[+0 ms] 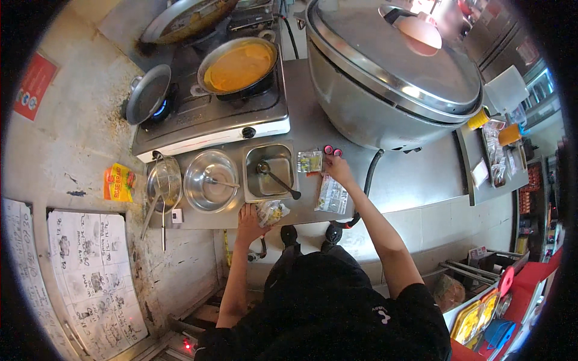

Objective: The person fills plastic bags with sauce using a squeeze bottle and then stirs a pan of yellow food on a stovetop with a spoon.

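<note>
My right hand [337,169] is at a small pair of scissors with pink finger loops [333,150]; I cannot tell whether it grips them. Just left of it lies a small clear packet with green contents [310,161]. Below it, a printed packet [333,195] lies near the counter's front edge. My left hand [249,221] rests at the counter edge, beside and perhaps touching a crumpled clear plastic bag [272,212]. Behind that hand stands a square steel pan [269,158] with a black-handled ladle [280,180] in it.
A steel bowl [211,164] and strainers [165,180] stand at the left. Behind them, a gas stove [212,117] bears a pan of orange sauce [239,67] and a small wok [149,94] over a blue flame. A large lidded steel pot [361,108] and a black hose [372,178] are at the right.
</note>
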Motion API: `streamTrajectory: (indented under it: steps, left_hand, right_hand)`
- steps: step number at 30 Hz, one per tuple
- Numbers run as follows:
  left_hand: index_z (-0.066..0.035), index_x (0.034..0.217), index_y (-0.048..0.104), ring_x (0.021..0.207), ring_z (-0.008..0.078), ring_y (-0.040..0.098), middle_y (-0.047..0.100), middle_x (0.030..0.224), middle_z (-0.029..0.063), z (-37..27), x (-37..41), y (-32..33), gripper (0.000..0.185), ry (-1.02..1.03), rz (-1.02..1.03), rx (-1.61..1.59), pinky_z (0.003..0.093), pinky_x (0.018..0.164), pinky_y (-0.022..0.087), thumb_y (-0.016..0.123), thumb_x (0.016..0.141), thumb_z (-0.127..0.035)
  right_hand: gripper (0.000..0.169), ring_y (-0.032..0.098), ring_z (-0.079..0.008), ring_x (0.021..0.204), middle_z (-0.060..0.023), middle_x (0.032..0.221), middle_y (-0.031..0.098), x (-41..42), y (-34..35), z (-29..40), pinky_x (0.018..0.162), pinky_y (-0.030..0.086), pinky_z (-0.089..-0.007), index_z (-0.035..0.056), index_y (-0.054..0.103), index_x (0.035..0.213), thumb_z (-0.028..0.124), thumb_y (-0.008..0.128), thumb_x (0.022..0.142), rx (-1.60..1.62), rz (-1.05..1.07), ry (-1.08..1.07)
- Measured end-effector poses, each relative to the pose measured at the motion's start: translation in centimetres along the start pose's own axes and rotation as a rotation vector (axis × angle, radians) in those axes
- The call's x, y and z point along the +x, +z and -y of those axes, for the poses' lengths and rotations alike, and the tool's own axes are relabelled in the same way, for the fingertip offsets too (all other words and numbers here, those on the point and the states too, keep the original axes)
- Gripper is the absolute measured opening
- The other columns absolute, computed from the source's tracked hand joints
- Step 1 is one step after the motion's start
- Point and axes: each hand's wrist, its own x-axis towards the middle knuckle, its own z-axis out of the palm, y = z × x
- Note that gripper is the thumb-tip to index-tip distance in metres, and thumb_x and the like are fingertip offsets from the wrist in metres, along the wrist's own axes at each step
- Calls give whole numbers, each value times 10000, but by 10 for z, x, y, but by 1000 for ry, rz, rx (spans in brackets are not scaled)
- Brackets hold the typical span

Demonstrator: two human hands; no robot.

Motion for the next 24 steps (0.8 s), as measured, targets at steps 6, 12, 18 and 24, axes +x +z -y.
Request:
streamTrajectory:
  steps: [6, 12, 18, 24]
  left_hand:
    - [44, 1281, 369, 1204, 381, 408, 437, 1278, 229, -58, -4, -63, 794, -104, 162, -216, 460, 1026, 322, 753, 711, -353]
    - [0, 1158, 514, 1056, 314, 545, 551, 1107, 191, -152, 23, -69, 445, 63, 74, -1036, 423, 882, 460, 697, 810, -207]
    - [-18, 970, 606, 801, 198, 637, 612, 928, 131, -183, 65, -67, 201, -5, 23, -1108, 303, 646, 528, 683, 818, -125]
    - [-9, 843, 597, 745, 166, 624, 621, 872, 84, -210, 61, -90, 105, 8, -257, -977, 257, 607, 503, 677, 807, -67]
  right_hand:
    - [522, 508, -349, 1061, -139, 1089, 546, -84, -31, 5, 871, 439, -375, 76, 509, 1122, 283, 744, 706, -415, -7, -67]
    - [512, 499, -350, 982, -135, 1013, 458, -86, -61, 44, 830, 431, -397, 36, 431, 995, 39, 772, 613, 159, 160, -131]
    - [464, 471, -346, 979, -135, 996, 442, -104, -139, 105, 828, 391, -418, 34, 434, 951, 1, 753, 617, 270, 275, -280]
    - [415, 389, -381, 1211, -163, 1212, 457, -112, -163, 125, 977, 339, -480, 55, 571, 961, 205, 796, 647, 192, -67, -284]
